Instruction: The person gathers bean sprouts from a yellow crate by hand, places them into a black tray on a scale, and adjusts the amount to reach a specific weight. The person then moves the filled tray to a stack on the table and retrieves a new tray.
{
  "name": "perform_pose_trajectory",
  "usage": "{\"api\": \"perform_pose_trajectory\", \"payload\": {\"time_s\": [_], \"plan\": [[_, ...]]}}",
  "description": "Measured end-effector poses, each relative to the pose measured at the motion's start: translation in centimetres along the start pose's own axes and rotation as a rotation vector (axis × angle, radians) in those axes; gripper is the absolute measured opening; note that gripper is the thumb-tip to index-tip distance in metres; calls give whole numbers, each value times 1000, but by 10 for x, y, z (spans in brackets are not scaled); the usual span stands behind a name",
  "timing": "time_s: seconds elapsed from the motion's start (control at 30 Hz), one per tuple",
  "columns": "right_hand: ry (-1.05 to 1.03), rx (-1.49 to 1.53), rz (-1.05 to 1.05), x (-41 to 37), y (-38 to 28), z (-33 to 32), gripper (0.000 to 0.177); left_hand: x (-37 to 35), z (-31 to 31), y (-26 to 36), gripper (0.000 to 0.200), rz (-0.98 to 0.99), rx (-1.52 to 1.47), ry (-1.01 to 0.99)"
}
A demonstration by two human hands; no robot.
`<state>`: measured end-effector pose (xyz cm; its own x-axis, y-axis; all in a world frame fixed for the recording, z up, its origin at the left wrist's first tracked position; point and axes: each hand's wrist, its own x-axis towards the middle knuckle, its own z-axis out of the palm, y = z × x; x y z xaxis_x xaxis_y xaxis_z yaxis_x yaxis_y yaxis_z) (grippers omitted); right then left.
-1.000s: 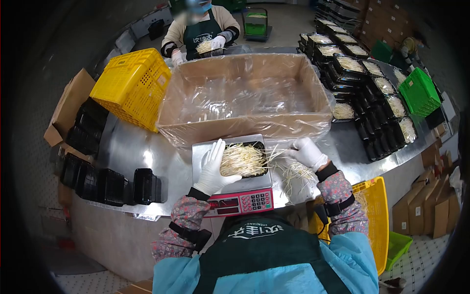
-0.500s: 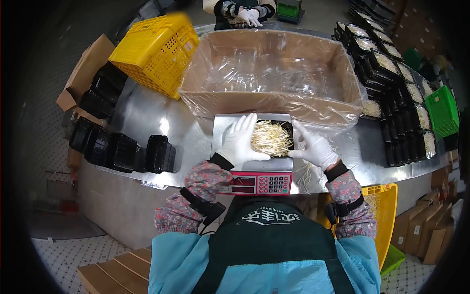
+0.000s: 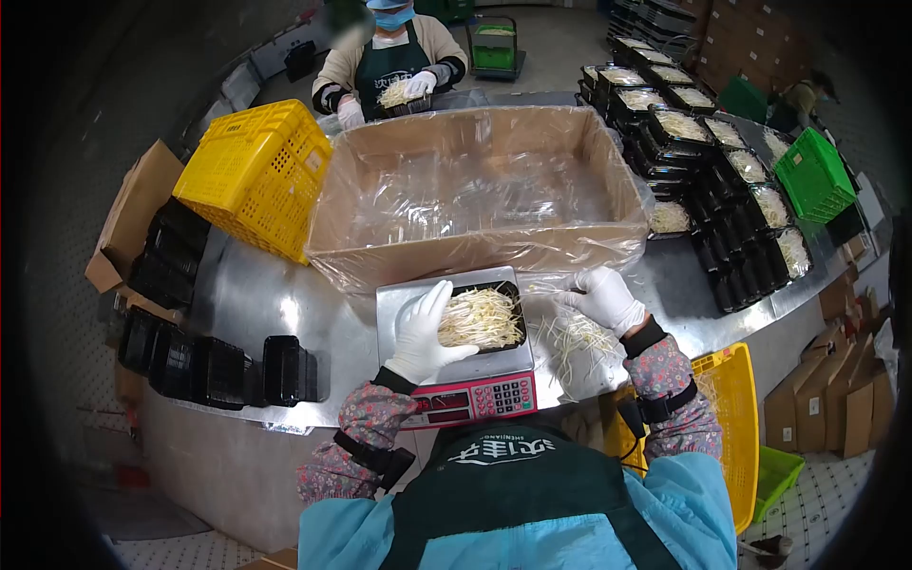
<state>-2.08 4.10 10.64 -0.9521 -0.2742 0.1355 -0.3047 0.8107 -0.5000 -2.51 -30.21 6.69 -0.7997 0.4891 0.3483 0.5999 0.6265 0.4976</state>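
Note:
A black tray of bean sprouts [image 3: 482,319] sits on a digital scale [image 3: 394,302] with a red keypad front. My left hand [image 3: 421,332], in a white glove, rests against the tray's left side with thumb and fingers spread. To the right of the scale, my gloved right hand [image 3: 608,302] is apart from the tray, its fingers pinched together around a few thin sprouts. Loose sprouts [image 3: 578,344] lie scattered on the metal table beneath and beside that hand.
Behind the scale stands a large lined carton [image 3: 456,255] holding clear plastic lids. Empty black trays [image 3: 288,370] stand left; filled trays [image 3: 682,125] are stacked right. A yellow crate [image 3: 252,180] leans at back left. Across the table, a co-worker [image 3: 391,71] handles sprouts.
My right hand has left the tray's right side and moved right, its fingers closing. My left hand stays at the tray. The view has shifted, showing more of the co-worker, who now handles sprouts.

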Motion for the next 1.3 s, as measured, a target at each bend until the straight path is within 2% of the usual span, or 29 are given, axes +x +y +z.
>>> {"api": "perform_pose_trajectory", "payload": {"time_s": [0.03,0.13,0.2,0.3,0.4,0.43,0.5,0.53,0.57,0.63,0.73,0.77,0.83,0.9,0.97,1.0,1.1,1.17,1.23,1.3], "plan": [[18,102,39,-1,-6,-7,23,-3,-2,-2,112,13,5,35],[44,251,-72,13,-47,-6,21,-9,5,-8,118,-36,-71,65],[33,216,-214,30,-63,22,22,-13,7,-10,120,-93,-186,81],[-102,-97,-281,48,-84,64,26,-23,5,-14,122,-202,-376,57],[-136,-112,-299,48,-74,76,35,-37,-12,-19,125,-291,-381,-37],[-140,-66,-247,47,-74,65,37,-40,-21,-18,126,-299,-343,-61],[-144,28,-137,42,-66,33,41,-52,-26,-17,122,-342,-421,32],[-189,95,-39,44,-59,23,42,-51,-30,-12,120,-305,-351,19],[-149,161,39,41,-57,12,41,-47,-33,-6,118,-267,-282,10],[87,253,40,43,-45,31,41,-34,-28,2,114,-169,-132,-7],[179,234,-160,42,-60,62,43,-3,-5,9,112,38,100,-15],[202,293,-250,42,-59,82,47,5,4,10,106,41,143,-48],[86,248,-164,40,-72,109,57,15,23,2,98,2,110,-213],[-86,216,17,39,-82,125,62,21,34,-8,84,-34,123,-249],[19,127,49,36,-76,161,72,25,47,-20,68,53,138,-153],[4,156,66,39,-76,164,73,26,60,-36,67,54,201,-209],[-72,205,63,41,-75,150,73,31,67,-43,66,13,301,-336],[76,255,-51,26,-76,128,68,27,61,-34,80,-7,325,-329],[277,361,-194,13,-63,104,66,25,37,-11,92,6,159,-303],[355,471,-101,1,-29,59,62,25,22,6,98,-88,48,-305]]}}
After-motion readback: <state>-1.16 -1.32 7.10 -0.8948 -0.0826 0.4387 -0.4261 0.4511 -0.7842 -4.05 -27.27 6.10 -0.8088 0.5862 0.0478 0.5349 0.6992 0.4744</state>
